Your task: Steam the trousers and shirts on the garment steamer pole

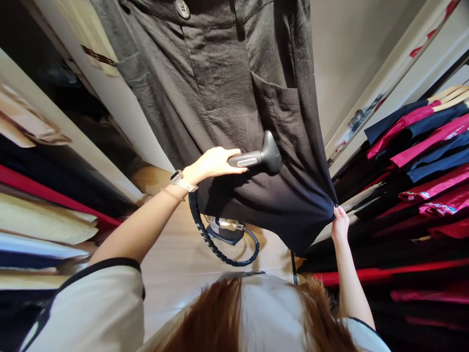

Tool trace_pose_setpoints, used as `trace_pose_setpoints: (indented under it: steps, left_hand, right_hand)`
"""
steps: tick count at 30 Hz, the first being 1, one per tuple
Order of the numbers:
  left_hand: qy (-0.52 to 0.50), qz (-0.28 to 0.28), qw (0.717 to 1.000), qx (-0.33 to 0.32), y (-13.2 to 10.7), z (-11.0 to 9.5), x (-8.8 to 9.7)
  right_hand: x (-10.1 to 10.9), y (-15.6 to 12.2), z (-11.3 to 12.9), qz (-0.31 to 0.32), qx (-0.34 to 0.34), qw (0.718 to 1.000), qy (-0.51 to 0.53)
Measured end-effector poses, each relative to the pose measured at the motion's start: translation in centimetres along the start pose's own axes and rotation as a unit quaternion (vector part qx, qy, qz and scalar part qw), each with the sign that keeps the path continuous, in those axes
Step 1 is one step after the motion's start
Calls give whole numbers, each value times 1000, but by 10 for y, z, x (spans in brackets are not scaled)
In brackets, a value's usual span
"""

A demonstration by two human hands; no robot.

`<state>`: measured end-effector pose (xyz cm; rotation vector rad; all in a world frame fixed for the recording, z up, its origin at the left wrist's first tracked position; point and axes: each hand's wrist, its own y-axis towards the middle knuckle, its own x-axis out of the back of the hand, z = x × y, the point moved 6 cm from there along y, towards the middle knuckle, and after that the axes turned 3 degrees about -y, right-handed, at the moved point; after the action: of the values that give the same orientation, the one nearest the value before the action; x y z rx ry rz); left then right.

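While amid clothes (436, 146), above pale floor (164, 254); steamer (271, 154) in left grip (216, 161); trousers (220, 98) in right (340, 226).

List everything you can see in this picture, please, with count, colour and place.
Garment: one, dark grey, upper centre
Button: one, pale, garment's waistband
Steamer: one, black, at the garment's front
Hose: one, dark, looping below the garment
Base: one, dark and partly clear, on the floor
Floor: one, pale brown, below
Clothes: many, red, pink, blue, cream and dark, left and right sides
Hangers: several, pale, right
Watch: one, pale strap, left wrist
Bracelet: one, light brown, left forearm
Shirt: one, pale with dark edging, bottom
Hair: one head, reddish brown, bottom
Left hand: one, fingers round the steamer
Right hand: one, fingers pinching the garment
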<state>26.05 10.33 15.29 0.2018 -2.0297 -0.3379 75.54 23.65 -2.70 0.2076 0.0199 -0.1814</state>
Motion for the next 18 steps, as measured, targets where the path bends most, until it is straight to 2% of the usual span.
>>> trace_pose_setpoints:
  steps: [3, 5, 7, 9, 13, 18]
  left_hand:
    - [-42, -42, 998, 38, 4, 2, 3]
    - [-42, -33, 998, 35, 6, -1, -1]
    - [-34, -3, 999, 13, 8, -8, -11]
    - [-72, 18, 997, 20, 10, -10, -24]
    - [-168, -16, 981, 92, 18, -3, -45]
    - [-124, -8, 990, 73, 34, -9, -70]
  right_hand:
    - [1, 1, -1, 7, -2, 1000, -1]
    - [0, 1, -2, 10, -3, 1000, 1]
    - [0, 1, -1, 7, -3, 1000, 5]
    - [1, 1, -1, 0, -2, 1000, 7]
    - [4, -2, 1, -13, 3, 1000, 1]
    - [9, -5, 3, -33, 16, 999, -21]
